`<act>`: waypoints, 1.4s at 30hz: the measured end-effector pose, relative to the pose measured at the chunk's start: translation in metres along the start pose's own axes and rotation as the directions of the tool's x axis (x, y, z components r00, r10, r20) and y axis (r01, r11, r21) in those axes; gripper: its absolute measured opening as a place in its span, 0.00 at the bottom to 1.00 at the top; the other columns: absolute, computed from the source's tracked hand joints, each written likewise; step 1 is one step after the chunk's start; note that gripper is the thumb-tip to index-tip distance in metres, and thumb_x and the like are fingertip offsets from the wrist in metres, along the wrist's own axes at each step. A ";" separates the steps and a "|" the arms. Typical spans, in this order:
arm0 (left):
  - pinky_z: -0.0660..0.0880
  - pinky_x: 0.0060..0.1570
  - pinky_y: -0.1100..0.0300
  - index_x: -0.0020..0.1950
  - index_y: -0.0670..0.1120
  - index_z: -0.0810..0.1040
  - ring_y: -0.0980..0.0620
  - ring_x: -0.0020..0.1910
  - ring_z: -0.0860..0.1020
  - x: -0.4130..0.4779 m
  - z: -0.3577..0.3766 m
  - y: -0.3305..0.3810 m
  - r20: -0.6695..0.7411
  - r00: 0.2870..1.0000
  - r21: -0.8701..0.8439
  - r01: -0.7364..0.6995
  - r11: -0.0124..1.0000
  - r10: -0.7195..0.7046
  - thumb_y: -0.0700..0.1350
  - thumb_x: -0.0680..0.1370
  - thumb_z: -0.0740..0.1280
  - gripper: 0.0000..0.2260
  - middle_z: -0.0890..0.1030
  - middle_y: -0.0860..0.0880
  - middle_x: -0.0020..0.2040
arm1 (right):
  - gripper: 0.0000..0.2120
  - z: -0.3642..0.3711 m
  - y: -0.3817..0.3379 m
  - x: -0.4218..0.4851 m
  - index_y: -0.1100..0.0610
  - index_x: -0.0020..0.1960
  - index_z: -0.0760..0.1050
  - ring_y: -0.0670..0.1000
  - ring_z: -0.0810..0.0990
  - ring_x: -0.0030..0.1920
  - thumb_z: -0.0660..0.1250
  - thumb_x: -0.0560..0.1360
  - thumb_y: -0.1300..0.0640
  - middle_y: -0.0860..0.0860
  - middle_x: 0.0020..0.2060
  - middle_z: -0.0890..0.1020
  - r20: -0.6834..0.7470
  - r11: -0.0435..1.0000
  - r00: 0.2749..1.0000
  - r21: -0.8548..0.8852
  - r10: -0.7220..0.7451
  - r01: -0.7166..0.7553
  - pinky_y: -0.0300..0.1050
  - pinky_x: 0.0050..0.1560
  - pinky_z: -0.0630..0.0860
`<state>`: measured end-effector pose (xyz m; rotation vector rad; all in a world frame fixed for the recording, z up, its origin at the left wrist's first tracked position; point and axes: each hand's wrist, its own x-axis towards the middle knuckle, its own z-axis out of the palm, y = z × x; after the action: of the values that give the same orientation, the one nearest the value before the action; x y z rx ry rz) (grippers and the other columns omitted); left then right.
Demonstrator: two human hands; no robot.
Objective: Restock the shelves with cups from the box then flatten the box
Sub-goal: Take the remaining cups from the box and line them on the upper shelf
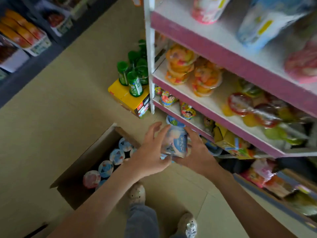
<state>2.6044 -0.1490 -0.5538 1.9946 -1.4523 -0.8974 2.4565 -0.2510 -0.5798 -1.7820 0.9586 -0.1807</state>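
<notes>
A blue cup [176,142] is held above the floor, between the open cardboard box [80,170] and the front edge of the lowest shelves; motion blur softens it, and a 2nd blue rim [173,121] shows just beyond its far end, though I cannot tell whether that is another cup stacked on it; the left hand [151,149] holds the cup's left side, thumb curled under the near end, forefinger along the cup, the outer fingers spread wide and lifted off it; the right hand [197,152] wraps the right side with its fingers curled round the cup; the box stands on the floor at the lower left, flaps up, with 4 foil-lidded cups [117,156] in a row along its right wall; the shelf unit [223,54], white with pink front edges, carries fruit cups, small cartoon-printed cups and bagged snacks; at its left corner green bottles [135,85] stand on a yellow carton [127,98]; 2 light shoes [137,193] stand beside the box.
</notes>
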 end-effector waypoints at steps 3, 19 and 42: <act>0.70 0.62 0.59 0.68 0.44 0.69 0.51 0.60 0.73 0.031 0.014 0.057 -0.093 0.989 -0.160 0.101 0.982 -0.117 0.56 0.70 0.70 0.31 0.70 0.44 0.63 | 0.36 -0.067 -0.010 -0.028 0.49 0.64 0.65 0.38 0.75 0.53 0.80 0.63 0.59 0.45 0.56 0.74 -0.219 0.965 0.955 0.213 0.202 -0.155 0.26 0.45 0.71; 0.67 0.34 0.73 0.46 0.50 0.79 0.61 0.34 0.76 0.101 0.069 0.309 -0.460 0.880 -0.299 -0.275 0.914 0.114 0.52 0.73 0.71 0.07 0.79 0.57 0.35 | 0.21 -0.265 -0.042 -0.121 0.53 0.63 0.74 0.51 0.82 0.54 0.65 0.73 0.46 0.51 0.53 0.83 -0.564 0.679 0.784 0.683 0.258 0.268 0.44 0.53 0.79; 0.62 0.70 0.53 0.75 0.46 0.60 0.48 0.72 0.62 0.177 0.110 0.342 -0.360 0.925 -0.303 -0.238 0.923 0.120 0.53 0.81 0.57 0.24 0.64 0.46 0.74 | 0.08 -0.326 -0.028 -0.046 0.53 0.54 0.70 0.51 0.80 0.50 0.62 0.79 0.51 0.51 0.47 0.81 -0.667 0.650 0.540 0.713 0.514 0.262 0.45 0.51 0.76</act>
<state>2.3470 -0.4223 -0.4135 1.6281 -1.1737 -0.6385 2.2660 -0.4524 -0.4004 -0.7008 1.4070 -1.2714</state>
